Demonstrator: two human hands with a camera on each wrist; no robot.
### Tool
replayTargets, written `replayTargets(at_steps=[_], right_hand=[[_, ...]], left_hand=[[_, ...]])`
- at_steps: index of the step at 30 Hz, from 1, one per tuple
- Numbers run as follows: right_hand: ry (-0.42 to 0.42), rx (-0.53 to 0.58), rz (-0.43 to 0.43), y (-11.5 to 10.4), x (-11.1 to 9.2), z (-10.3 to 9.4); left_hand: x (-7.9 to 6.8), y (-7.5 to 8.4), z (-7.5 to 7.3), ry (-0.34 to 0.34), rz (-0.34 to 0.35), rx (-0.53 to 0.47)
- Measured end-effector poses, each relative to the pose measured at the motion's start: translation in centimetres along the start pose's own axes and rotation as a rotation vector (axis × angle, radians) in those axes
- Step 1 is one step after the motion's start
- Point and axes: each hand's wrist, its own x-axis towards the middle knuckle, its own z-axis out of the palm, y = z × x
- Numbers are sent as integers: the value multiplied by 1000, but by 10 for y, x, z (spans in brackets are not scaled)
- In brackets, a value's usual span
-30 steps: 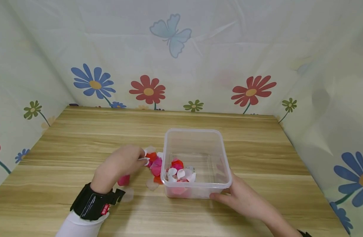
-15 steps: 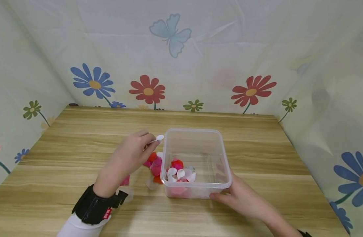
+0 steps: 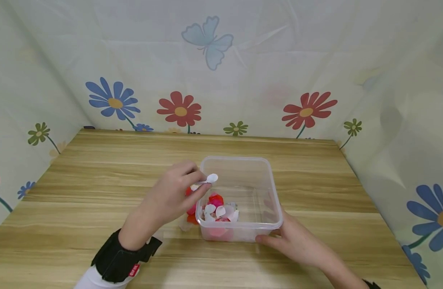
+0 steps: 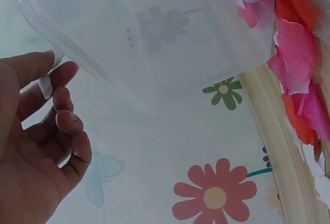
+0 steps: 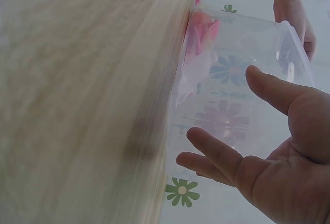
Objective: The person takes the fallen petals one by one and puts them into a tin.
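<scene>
Thumb and forefinger of my left hand [image 3: 171, 192] pinch a white petal [image 3: 212, 178] over the left rim of a clear plastic box [image 3: 239, 225]. The other fingers curl loosely in the left wrist view. Inside the box, red, pink and white petals [image 3: 220, 211] lie toward its left side. My right hand [image 3: 297, 241] rests at the front right corner of the box; the right wrist view shows its thumb and fingers spread along the wall. More petals [image 4: 299, 53] in pink, orange and white lie on the table left of the box, partly hidden by my left hand in the head view.
The box stands upright on a wood-grain table [image 3: 135, 148]. Behind it and at both sides hangs a pale curtain [image 3: 250, 60] printed with flowers and a butterfly. A black band [image 3: 116, 257] wraps my left wrist.
My left hand has lifted a white petal from the loose pile and carried it right, to above the box's left rim. The right hand and the box have stayed in place.
</scene>
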Motion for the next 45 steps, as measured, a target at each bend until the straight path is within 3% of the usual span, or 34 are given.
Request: replayTargets(at_steps=[9, 15, 19, 25, 38, 45], right_hand=[[-4, 10, -6, 0, 0, 0], [-2, 4, -15, 0, 0, 0], [-2, 5, -11, 0, 0, 0], [-4, 3, 3, 1, 1, 1], [-10, 6, 8, 1, 0, 1], [-7, 2, 32, 2, 1, 0]], left_hand=[[-2, 0, 2, -65, -12, 2], [-1, -2, 1, -58, -18, -3], [-2, -7, -1, -24, -64, 21], [-5, -18, -2, -6, -185, 97], [-12, -40, 7, -198, -473, 135], [-15, -50, 8, -364, -574, 132]])
